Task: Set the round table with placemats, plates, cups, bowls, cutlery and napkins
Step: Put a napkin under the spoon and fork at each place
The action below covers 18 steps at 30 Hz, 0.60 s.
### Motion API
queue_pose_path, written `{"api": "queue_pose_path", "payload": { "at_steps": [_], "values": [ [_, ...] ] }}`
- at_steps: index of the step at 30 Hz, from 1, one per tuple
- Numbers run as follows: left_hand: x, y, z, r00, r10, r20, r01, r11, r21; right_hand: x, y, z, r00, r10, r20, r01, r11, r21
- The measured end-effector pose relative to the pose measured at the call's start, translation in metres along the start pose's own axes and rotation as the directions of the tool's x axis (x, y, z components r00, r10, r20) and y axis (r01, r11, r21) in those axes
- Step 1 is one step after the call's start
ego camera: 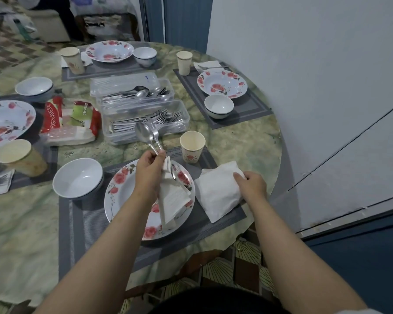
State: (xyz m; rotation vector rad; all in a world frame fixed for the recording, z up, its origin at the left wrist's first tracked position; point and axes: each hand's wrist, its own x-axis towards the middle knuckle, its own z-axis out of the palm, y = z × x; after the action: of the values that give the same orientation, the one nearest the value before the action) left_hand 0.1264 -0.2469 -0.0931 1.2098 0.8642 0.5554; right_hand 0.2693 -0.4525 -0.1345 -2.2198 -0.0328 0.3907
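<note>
Plate (123, 196) sits under my left hand (149, 171), clamped on spoons (145, 134) and napkin (173, 198); right hand (251, 184) pinches the folded napkin (216, 191). Loosen, and spoons clatter.

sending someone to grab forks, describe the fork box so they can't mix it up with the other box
Start at the middle of the round table, where two clear plastic boxes sit side by side between the place settings. The fork box is the nearer one, just beyond the nearest paper cup and right of the red napkin packet. Its tines show through, while the farther box holds spoons.
</note>
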Motion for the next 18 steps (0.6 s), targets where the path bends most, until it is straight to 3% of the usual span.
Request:
{"api": "queue_pose_path", "payload": {
  "at_steps": [3, 6, 11, 16, 18],
  "values": [
    [0.0, 0.0, -0.001, 1.0, -0.002, -0.018, 0.002, 1.0, 0.002, 0.002, 0.003, -0.002, 0.992, 0.058, 0.112, -0.084, 0.967, 0.241],
    [0.002, 0.0, -0.001, 1.0, -0.003, -0.023, 0.004, 1.0, 0.002, 0.007, 0.009, -0.003, 0.988, 0.049, 0.149, -0.066, 0.991, 0.114],
    [0.002, -0.001, 0.001, 1.0, 0.006, -0.001, -0.006, 1.0, 0.007, 0.011, 0.002, -0.003, 0.996, 0.083, 0.027, -0.084, 0.996, 0.008],
    [0.0, 0.0, 0.002, 1.0, -0.004, 0.004, 0.004, 1.0, 0.003, 0.014, 0.002, 0.002, 0.996, 0.007, 0.086, -0.03, 0.962, 0.27],
    [0.0, 0.0, 0.002, 1.0, -0.005, 0.005, 0.005, 1.0, 0.008, 0.014, 0.001, 0.003, 0.995, 0.021, 0.097, -0.05, 0.952, 0.301]
  ]
}}
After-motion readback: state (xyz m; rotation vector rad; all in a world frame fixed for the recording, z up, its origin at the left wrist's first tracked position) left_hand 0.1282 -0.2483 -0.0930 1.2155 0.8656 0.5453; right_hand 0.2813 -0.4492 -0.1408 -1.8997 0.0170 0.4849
